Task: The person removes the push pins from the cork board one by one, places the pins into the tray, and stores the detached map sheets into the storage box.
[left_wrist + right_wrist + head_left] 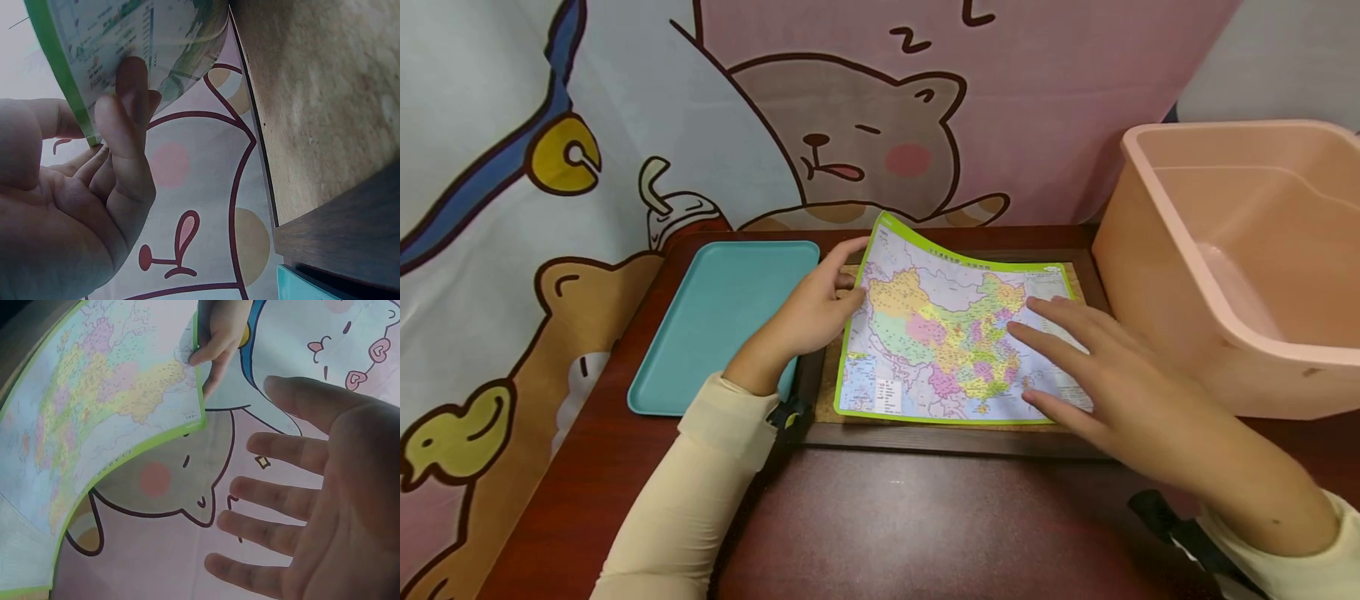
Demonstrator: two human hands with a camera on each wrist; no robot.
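The left hand (808,312) is seen at the centre left of the head view, where its fingers and thumb are pinched on the left edge of the map sheet (951,333). In the left wrist view the green border of the sheet is held between the thumb and the fingertips (128,94), and the sheet is bent upward. The right hand (1120,379) is spread with straight fingers over the right part of the sheet, at the centre right of the frame; whether it presses on the sheet or only hovers above it cannot be told. The map sheet is placed on a dark wooden frame (955,440) with a cork-like board inside, in the middle of the frame, and its far left corner is lifted. A teal tray (700,333) is laid just beside the frame, at the left. A pink plastic tub (1225,333) is standing at the right. All is carried by a dark red-brown surface (887,533). A cartoon cloth (625,125) is hung behind, in the upper part.
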